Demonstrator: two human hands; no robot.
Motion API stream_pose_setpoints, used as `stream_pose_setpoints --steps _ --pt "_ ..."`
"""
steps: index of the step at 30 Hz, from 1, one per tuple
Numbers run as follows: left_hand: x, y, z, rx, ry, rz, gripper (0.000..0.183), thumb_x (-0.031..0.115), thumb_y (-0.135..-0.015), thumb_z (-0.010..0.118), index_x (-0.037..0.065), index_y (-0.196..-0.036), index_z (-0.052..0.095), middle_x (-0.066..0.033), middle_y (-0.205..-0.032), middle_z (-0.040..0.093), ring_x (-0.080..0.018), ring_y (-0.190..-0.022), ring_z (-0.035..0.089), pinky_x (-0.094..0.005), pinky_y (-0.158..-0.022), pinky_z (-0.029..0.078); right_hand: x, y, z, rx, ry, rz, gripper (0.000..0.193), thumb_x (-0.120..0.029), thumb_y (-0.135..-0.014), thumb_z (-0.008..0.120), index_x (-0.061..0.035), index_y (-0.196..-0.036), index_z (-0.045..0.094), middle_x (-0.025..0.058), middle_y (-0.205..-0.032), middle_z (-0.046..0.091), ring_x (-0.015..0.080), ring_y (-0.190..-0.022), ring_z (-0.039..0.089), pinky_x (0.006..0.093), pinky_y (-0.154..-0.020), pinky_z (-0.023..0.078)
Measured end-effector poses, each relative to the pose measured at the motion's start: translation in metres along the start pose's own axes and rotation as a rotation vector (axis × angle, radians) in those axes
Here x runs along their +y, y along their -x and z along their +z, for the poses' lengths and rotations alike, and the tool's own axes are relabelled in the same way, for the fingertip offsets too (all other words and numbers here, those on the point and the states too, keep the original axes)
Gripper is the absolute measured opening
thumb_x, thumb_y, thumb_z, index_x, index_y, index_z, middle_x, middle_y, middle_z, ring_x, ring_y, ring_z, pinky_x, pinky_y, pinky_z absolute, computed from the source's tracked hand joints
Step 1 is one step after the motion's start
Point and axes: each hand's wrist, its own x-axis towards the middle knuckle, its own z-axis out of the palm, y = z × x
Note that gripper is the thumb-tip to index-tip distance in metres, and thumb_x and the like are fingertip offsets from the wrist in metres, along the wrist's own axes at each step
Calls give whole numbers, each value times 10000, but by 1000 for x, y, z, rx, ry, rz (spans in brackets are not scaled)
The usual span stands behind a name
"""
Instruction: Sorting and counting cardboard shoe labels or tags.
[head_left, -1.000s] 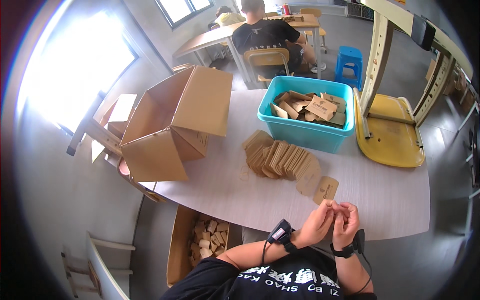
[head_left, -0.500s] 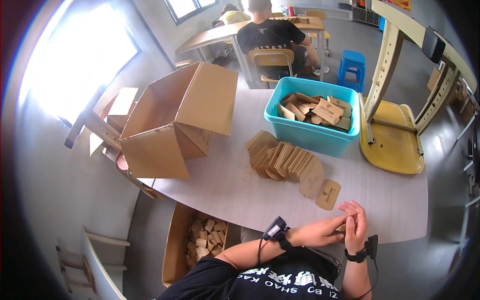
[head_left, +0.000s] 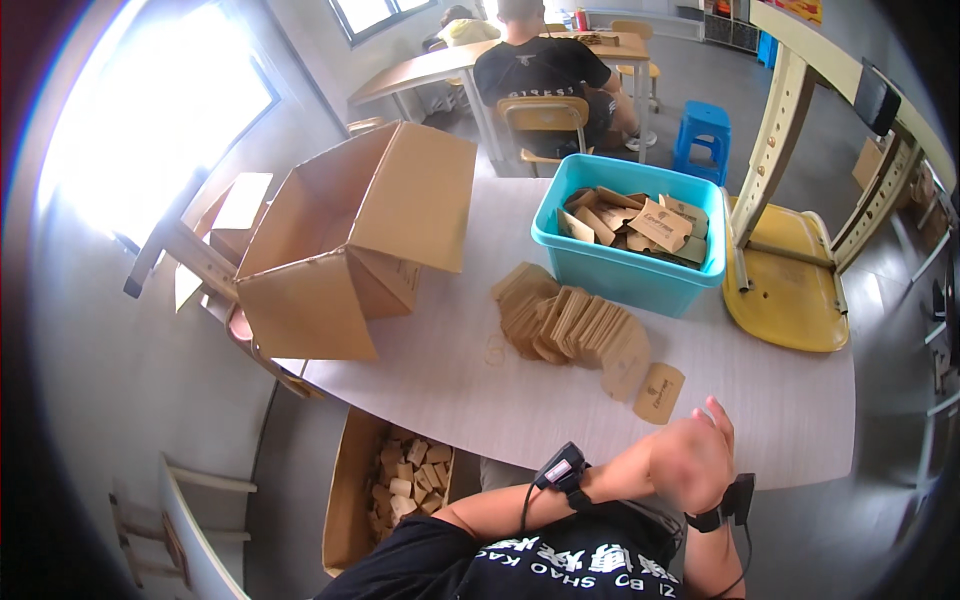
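At the table's near right edge my left hand (head_left: 688, 462) is curled in front of my right hand (head_left: 719, 417). Motion smears the left hand, which looks closed with its fingertips turned out of sight. Only a few raised fingers of the right hand show beyond it; its palm is hidden, as is anything between the hands. Just past them a flat brown card pillow box (head_left: 660, 394) lies printed side up. Behind it a fanned row of flat pillow boxes (head_left: 580, 325) spreads leftward.
A turquoise bin (head_left: 625, 275) of folded boxes stands behind the row. An open carton (head_left: 305, 310) occupies the left side. Another carton (head_left: 345, 490) with small folded boxes sits below the table. An upturned yellow chair (head_left: 790, 280) rests at right. A person (head_left: 540, 70) sits ahead.
My left hand has turned and curled over the right, now covering the brown edge seen between them earlier. The view has shifted slightly; the boxes on the table lie as before.
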Motion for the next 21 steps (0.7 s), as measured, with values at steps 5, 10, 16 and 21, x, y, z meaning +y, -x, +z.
stream_pose_setpoints --steps 5,10,16,21 --pt "-2 4 1 18 8 -4 588 244 -964 663 12 -1454 435 -199 -1227 543 -388 -1101 547 -435 -975 460 4 -1 -3 -68 129 -68 385 -478 -1004 621 -126 -1030 771 208 -1405 610 518 -1345 500 587 -1056 465" --pt "4 4 -8 1 59 -150 668 96 -910 679 15 -1507 391 -212 -1326 519 -407 -1221 533 -421 -1054 441 9 -17 -7 -66 242 -39 789 -717 -937 547 -89 -1416 572 306 -1506 480 565 -1412 400 649 -1128 351" --pt "15 -5 -14 59 -157 -53 906 122 -879 728 -9 -1607 205 -235 -1444 432 -424 -1310 453 -429 -1107 395 -2 -20 13 -20 14 130 970 -680 -850 711 3 -1487 453 273 -1500 477 501 -1386 449 603 -1135 348" --pt "28 8 -34 173 -471 81 943 152 -847 784 20 -1607 240 -236 -1610 286 -453 -1427 333 -475 -1176 344 3 -84 -9 140 -306 218 1027 -613 -843 774 72 -1508 393 214 -1372 568 289 -1221 583 427 -1010 484"
